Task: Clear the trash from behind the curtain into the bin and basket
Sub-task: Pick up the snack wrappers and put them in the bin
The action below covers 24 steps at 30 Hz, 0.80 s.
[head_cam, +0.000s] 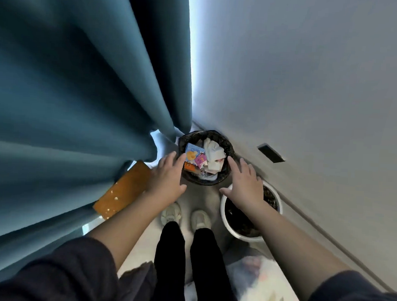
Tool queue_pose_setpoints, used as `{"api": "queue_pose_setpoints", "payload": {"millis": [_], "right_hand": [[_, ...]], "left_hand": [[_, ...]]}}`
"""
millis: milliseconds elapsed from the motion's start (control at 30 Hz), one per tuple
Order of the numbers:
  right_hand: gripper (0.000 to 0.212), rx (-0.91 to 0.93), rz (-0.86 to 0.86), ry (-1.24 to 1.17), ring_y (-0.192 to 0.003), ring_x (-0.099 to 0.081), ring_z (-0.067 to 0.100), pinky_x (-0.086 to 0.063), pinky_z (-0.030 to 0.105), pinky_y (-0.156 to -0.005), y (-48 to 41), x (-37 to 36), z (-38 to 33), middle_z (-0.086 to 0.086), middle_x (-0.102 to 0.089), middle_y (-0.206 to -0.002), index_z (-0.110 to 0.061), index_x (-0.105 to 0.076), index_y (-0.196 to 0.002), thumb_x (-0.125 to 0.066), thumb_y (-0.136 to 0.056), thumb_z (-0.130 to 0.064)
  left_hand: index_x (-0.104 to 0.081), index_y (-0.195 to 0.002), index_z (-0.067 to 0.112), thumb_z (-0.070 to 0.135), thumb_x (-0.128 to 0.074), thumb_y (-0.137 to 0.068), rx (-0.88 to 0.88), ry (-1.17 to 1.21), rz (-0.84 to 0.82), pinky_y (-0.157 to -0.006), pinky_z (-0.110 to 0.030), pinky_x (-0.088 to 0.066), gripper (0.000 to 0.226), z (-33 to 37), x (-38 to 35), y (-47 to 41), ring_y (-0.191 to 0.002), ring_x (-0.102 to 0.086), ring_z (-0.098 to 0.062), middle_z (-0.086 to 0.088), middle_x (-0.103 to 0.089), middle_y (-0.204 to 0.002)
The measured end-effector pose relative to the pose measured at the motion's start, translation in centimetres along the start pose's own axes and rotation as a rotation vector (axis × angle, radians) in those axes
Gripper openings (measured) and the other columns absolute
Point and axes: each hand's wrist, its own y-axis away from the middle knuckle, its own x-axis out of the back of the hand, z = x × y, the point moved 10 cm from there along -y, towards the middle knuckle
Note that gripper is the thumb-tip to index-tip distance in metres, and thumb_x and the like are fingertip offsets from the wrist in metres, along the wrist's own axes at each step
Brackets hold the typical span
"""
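Blank grey wall point(313, 76) and teal curtain point(69, 84) are squeezing this corner where the black-lined bin point(225, 149) is standing, already holding cartons and tissues point(212, 151). Left hand point(168, 176) and right hand point(247, 179) are flanking its rim, fingers spread and empty, seemingly to lift it.

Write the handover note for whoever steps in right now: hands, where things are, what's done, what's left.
Left hand open, empty, at the left rim of the bin.
Right hand open, empty, at its right rim, above the white pot.
Bin stands by the curtain edge and already holds cartons and tissues.
Left: the orange object poking out under the curtain. No basket in view.
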Motion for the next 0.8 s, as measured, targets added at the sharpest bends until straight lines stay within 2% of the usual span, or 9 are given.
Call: {"api": "queue_pose_setpoints", "payload": {"millis": [100, 200, 300, 433, 600, 800], "right_hand": [[0.097, 0.093, 0.074, 0.017, -0.147, -0.014, 0.031, -0.026, 0.054, -0.113, 5.0, 3.6, -2.2, 0.007, -0.014, -0.160, -0.035, -0.005, -0.153, -0.067, -0.081, -0.054], [0.095, 0.207, 0.108, 0.064, -0.148, -0.011, 0.030, -0.023, 0.055, -0.114, 9.9, 5.5, -4.6, 0.007, -0.011, -0.161, -0.036, -0.005, -0.152, -0.065, -0.081, -0.057], [0.094, 0.345, 0.138, 0.153, -0.149, -0.006, 0.030, -0.020, 0.057, -0.114, 14.6, 6.5, -7.5, 0.006, -0.006, -0.162, -0.036, -0.005, -0.152, -0.062, -0.081, -0.060], [0.094, 0.534, 0.124, 0.217, -0.149, 0.002, 0.031, -0.012, 0.058, -0.116, 20.1, 6.6, -12.1, 0.004, 0.003, -0.163, -0.036, -0.004, -0.153, -0.061, -0.082, -0.060], [0.093, 0.780, 0.091, 0.323, -0.149, 0.007, 0.031, -0.005, 0.058, -0.116, 26.7, 4.4, -18.2, 0.002, 0.006, -0.163, -0.037, -0.001, -0.152, -0.057, -0.083, -0.063], [0.092, 1.028, 0.008, 0.498, -0.148, 0.014, 0.029, -0.001, 0.057, -0.118, 34.7, -2.3, -26.3, 0.001, 0.012, -0.162, -0.038, 0.003, -0.152, -0.055, -0.084, -0.064]], "left_hand": [[-0.012, -0.151, 0.024, 0.037, -0.065, -0.085, -0.008, -0.104, 0.091, -0.112, -0.044, -0.024, 0.086, 1.0, 4.3, 6.8, -0.145, -0.012, -0.028, -0.008, -0.011, -0.158], [-0.011, -0.151, 0.025, 0.043, -0.063, -0.085, 0.098, -0.086, 0.181, -0.115, -0.050, -0.017, 0.085, 0.2, 6.6, 13.5, -0.146, -0.008, -0.030, -0.008, -0.009, -0.158], [-0.009, -0.152, 0.024, 0.052, -0.058, -0.085, 0.198, -0.098, 0.258, -0.114, -0.056, -0.009, 0.087, -0.6, 7.1, 20.1, -0.147, -0.001, -0.030, -0.009, -0.005, -0.160], [-0.003, -0.152, 0.024, 0.058, -0.048, -0.088, 0.367, -0.047, 0.277, -0.113, -0.059, 0.002, 0.086, -2.4, 5.6, 27.9, -0.146, 0.013, -0.031, -0.009, 0.007, -0.160], [-0.001, -0.152, 0.025, 0.061, -0.041, -0.089, 0.614, 0.086, 0.329, -0.113, -0.063, 0.003, 0.084, -6.0, 3.1, 36.1, -0.146, 0.016, -0.031, -0.008, 0.010, -0.160], [-0.003, -0.152, 0.025, 0.058, -0.045, -0.089, 0.847, 0.196, 0.428, -0.112, -0.063, 0.002, 0.082, -11.3, 0.4, 46.1, -0.146, 0.013, -0.031, -0.007, 0.008, -0.160]]}}
